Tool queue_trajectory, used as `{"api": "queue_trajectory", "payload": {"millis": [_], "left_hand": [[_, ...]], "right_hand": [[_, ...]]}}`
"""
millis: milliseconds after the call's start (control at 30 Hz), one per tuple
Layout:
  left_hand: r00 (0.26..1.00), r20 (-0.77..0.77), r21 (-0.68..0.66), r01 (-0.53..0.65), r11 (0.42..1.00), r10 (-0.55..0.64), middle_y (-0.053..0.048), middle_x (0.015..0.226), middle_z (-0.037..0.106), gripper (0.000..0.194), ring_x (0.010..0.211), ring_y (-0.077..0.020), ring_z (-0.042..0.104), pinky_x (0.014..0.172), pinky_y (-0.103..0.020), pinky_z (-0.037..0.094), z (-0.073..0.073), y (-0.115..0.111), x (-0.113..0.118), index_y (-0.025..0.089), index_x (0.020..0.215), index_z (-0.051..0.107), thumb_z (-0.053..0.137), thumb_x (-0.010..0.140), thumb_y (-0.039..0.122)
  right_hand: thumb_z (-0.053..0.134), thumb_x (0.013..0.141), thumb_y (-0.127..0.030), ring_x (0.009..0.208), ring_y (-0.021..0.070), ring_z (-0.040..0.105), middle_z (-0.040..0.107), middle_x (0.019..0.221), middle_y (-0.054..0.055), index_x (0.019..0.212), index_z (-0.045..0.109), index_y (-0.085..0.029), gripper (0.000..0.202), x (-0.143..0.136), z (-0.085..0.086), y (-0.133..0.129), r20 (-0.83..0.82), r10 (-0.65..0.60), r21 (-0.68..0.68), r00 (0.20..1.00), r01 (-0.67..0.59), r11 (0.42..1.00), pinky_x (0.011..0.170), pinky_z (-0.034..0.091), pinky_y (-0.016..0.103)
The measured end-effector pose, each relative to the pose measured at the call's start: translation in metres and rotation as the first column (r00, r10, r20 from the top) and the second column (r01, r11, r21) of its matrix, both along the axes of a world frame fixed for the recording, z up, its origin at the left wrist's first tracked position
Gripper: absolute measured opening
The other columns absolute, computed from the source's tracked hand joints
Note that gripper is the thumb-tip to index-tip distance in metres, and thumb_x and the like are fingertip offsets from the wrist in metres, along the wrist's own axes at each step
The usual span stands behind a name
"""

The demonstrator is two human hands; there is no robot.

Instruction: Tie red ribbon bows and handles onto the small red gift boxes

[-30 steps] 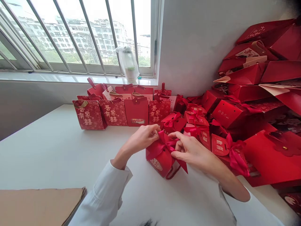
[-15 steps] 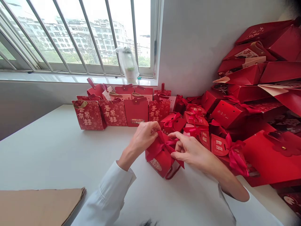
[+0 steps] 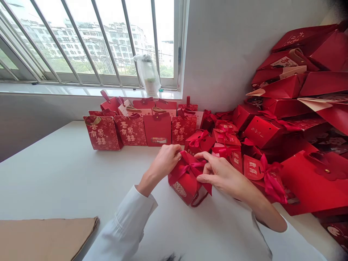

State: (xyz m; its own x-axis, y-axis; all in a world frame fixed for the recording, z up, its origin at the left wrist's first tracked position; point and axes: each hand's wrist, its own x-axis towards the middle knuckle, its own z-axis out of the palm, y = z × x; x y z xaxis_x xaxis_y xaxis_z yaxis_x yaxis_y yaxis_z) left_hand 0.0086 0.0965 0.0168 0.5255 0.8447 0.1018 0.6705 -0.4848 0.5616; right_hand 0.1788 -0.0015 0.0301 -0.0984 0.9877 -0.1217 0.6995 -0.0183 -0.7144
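A small red gift box with pale round print stands on the white table, a dark red twisted cord at its lower right side. Its top carries a red ribbon bow. My left hand is closed at the bow's upper left loop, fingertips pinched on the ribbon. From the other side, my right hand has its bent index finger and thumb closed on the bow's right part. Part of the ribbon is hidden behind the fingers.
Red gift bags stand in rows below the window. Ribboned boxes and a tall pile of red boxes fill the right side. A cardboard sheet lies front left. A bagged jar sits on the sill.
My left hand has come down slightly at the bow's left loop. My right hand has barely shifted, and the box has stayed in place.
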Motion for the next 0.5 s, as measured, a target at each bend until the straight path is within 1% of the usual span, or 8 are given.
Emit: {"api": "queue_trajectory", "payload": {"millis": [167,267,367,433,500], "left_hand": [[1.0,0.004,0.051,0.005,0.999,-0.005,0.004,0.052,0.039,0.025,0.05,-0.0101,0.028,0.05,-0.025,0.02,-0.005,0.0,0.002,0.019,0.058,0.034,0.038,0.082,0.012],[1.0,0.008,0.071,0.009,0.997,-0.009,0.004,0.052,0.038,0.027,0.05,-0.0101,0.025,0.05,-0.025,0.02,-0.003,-0.001,0.002,0.019,0.058,0.031,0.039,0.082,0.012],[1.0,-0.004,0.069,0.017,0.997,-0.017,0.004,0.051,0.039,0.027,0.05,-0.0102,0.026,0.05,-0.026,0.02,0.0,-0.002,0.002,0.019,0.057,0.032,0.038,0.082,0.011],[1.0,-0.008,0.052,0.023,0.998,-0.023,0.003,0.053,0.041,0.026,0.051,-0.0104,0.028,0.05,-0.026,0.02,0.002,-0.003,0.001,0.019,0.058,0.035,0.038,0.083,0.013],[0.999,-0.013,0.031,0.031,0.999,-0.031,0.003,0.054,0.043,0.025,0.052,-0.0106,0.029,0.051,-0.026,0.02,0.004,-0.004,0.0,0.019,0.059,0.037,0.038,0.083,0.014]], "right_hand": [[0.056,0.077,-0.027,0.067,0.0158,0.049,0.054,0.057,-0.007,0.117,0.051,-0.023,0.04,-0.001,0.0,0.001,0.01,0.009,0.005,1.0,-0.009,1.0,0.066,0.032,0.027],[0.058,0.077,-0.028,0.066,0.0154,0.051,0.056,0.057,-0.007,0.115,0.053,-0.022,0.039,-0.001,0.002,0.002,0.003,0.008,-0.01,1.0,-0.008,1.0,0.065,0.033,0.026],[0.06,0.078,-0.034,0.062,0.0145,0.052,0.056,0.057,-0.007,0.113,0.056,-0.022,0.037,0.001,0.009,-0.001,0.006,0.022,-0.016,1.0,-0.021,1.0,0.06,0.034,0.025],[0.057,0.082,-0.039,0.058,0.0141,0.052,0.055,0.056,-0.006,0.11,0.058,-0.024,0.032,0.003,0.013,-0.003,0.031,-0.003,0.024,1.0,0.002,1.0,0.057,0.034,0.025],[0.051,0.087,-0.04,0.056,0.0141,0.053,0.056,0.058,-0.005,0.107,0.061,-0.025,0.027,0.004,0.016,-0.005,0.059,-0.067,0.096,0.996,0.061,0.993,0.056,0.035,0.025]]}}
